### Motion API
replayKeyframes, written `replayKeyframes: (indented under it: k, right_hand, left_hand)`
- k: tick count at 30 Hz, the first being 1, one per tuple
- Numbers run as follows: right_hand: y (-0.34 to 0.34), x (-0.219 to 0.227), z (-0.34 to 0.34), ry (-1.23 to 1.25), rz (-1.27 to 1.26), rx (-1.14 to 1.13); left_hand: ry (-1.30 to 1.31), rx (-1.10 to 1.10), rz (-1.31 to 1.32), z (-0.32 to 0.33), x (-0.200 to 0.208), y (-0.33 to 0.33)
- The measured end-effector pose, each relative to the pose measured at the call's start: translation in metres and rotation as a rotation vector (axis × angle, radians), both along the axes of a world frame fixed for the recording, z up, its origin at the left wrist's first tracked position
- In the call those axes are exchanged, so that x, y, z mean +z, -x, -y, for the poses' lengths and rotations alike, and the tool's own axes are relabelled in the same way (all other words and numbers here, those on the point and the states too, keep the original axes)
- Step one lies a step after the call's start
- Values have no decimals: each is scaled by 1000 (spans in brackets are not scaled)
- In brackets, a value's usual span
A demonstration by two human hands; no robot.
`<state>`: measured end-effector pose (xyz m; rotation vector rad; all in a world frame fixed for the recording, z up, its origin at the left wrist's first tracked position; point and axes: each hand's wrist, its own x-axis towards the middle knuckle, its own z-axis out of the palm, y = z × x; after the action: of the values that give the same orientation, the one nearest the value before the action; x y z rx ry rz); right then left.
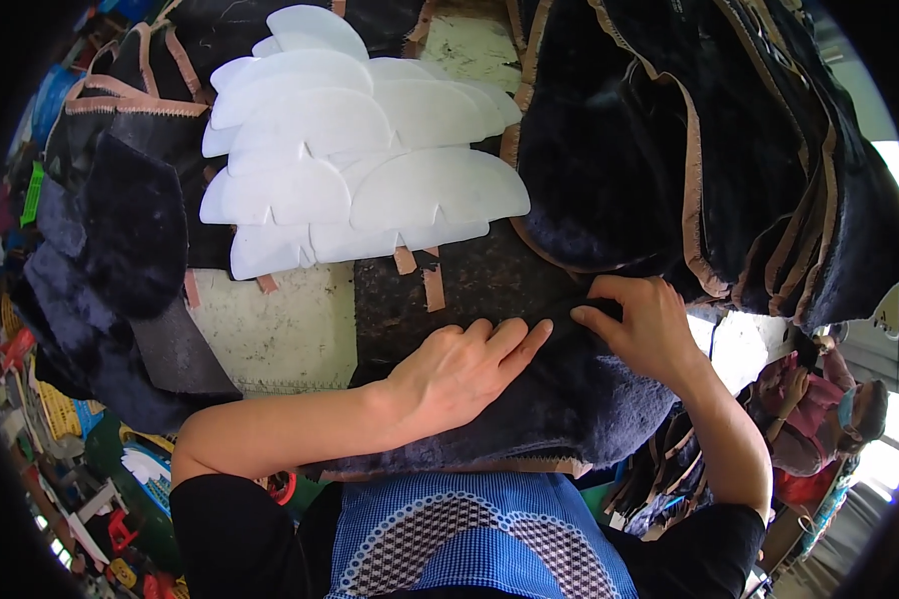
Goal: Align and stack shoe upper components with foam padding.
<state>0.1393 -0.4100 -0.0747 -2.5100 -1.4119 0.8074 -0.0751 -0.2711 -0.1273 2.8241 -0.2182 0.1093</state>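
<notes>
I counted two bare hands at work on one dark navy, plush-piled piece of fabric with a tan edging strip (529, 424), which lay in front of the person's blue checked apron with a patterned panel (449, 544). The left hand (457, 371) lay on it palm down, its fingers loosely together and the forefinger stretched toward the other hand. The right hand (641, 321), just beside, had a dark fold of it pinched narrowly between thumb and forefinger. So the piece was under both hands and spread below them toward the apron. Beyond the left hand sat one heap of white, translucent half-round sheets (440, 185), at least eight, overlapping too much for an exact count. Farther right rose one pile of dark, tan-bound plush pieces (599, 150), its layers uncountable. One co-worker (814, 419) was at the far right.
</notes>
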Motion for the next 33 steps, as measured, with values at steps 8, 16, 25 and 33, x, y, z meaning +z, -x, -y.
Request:
replayKeyframes:
  k: [8,16,25,33]
  right_hand:
    - [-9,-12,0,-63,74,46]
    - [-2,13,28,-295,-155,-116]
    - [37,33,88,-761,68,-156]
    - [48,29,109,-884,-269,-423]
  left_hand:
    - [-52,-26,-20,3,7,-12]
    - [457,128,139,2,-12,-71]
    - [1181,-106,-218,19,31,-71]
    - [1091,-217,-263,22,45,-66]
